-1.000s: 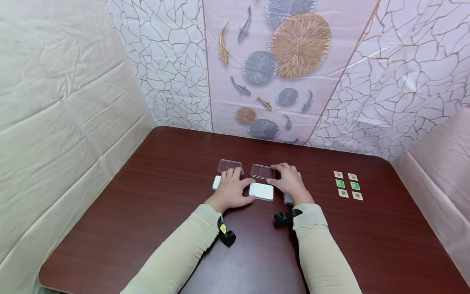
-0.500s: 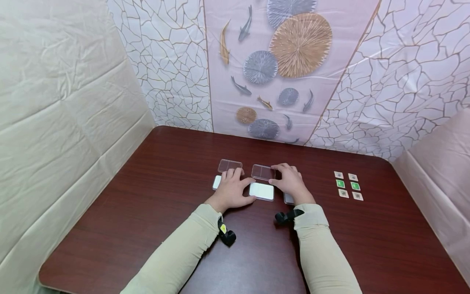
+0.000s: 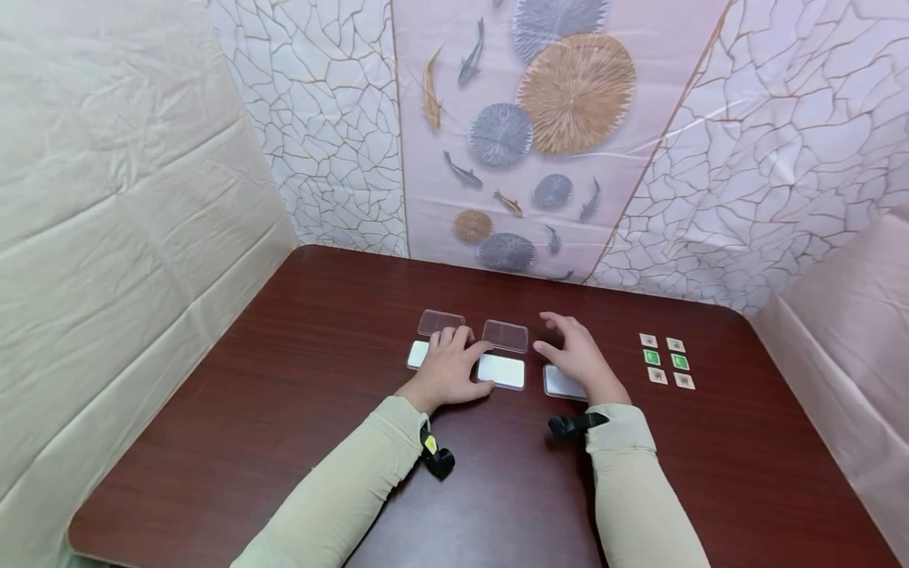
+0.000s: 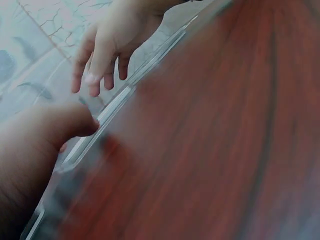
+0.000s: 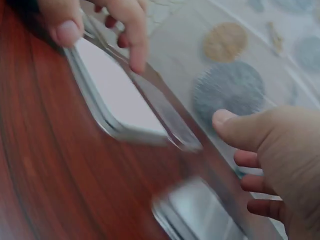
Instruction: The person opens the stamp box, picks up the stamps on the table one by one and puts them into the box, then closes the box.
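Note:
In the head view my left hand spans the left end of a flat clear case with a white top, thumb at its near edge and forefinger at its far edge. In the right wrist view the thumb presses that case's edge. Behind it lies a clear rectangular plastic lid. My right hand hovers with thumb and fingers spread and nothing between them, over a grey flat case that it partly hides. Another white-topped case lies partly under my left hand.
A second clear lid lies at the back left, behind the left case. Several small square tiles, two of them green, stand in two columns at the right on the dark red wooden table. Patterned cloth walls border the table.
My right hand has come away from the clear lid and moved right, its fingers off the lid's edge, showing more of the grey case. My left hand has stayed at the white-topped case.

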The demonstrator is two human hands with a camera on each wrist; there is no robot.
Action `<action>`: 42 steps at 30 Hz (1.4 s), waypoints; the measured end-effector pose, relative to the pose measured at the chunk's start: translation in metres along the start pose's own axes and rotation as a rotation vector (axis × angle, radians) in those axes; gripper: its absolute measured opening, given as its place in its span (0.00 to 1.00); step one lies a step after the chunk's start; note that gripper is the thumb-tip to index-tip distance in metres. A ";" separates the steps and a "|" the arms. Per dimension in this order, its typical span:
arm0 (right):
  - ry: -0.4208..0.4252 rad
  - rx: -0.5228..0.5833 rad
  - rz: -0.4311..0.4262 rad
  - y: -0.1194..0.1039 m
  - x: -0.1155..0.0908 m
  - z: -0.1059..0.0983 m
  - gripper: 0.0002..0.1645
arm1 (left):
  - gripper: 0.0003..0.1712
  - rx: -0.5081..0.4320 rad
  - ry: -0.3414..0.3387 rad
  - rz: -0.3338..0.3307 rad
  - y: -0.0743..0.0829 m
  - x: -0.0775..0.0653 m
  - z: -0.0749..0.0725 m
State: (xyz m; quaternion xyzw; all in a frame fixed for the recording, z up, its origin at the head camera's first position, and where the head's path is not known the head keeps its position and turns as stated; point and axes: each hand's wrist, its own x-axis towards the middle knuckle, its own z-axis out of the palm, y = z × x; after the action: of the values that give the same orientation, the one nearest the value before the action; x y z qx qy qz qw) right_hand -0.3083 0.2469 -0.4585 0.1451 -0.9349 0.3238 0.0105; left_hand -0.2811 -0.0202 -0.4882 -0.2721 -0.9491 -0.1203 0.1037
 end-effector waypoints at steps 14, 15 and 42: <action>-0.048 -0.164 -0.122 0.047 -0.064 -0.027 0.40 | 0.34 -0.002 0.010 0.060 0.058 0.033 0.020; -0.050 -0.178 -0.131 0.048 -0.065 -0.025 0.40 | 0.34 0.007 0.003 0.064 0.061 0.035 0.021; 0.042 -0.023 -0.131 0.063 -0.062 -0.028 0.31 | 0.37 0.104 -0.061 0.049 0.081 0.043 0.026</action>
State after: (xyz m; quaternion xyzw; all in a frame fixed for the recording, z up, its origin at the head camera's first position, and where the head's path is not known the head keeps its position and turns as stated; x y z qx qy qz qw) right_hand -0.2686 0.3277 -0.4817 0.1990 -0.9266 0.3146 0.0529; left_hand -0.2766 0.0749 -0.4874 -0.2931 -0.9498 -0.0599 0.0914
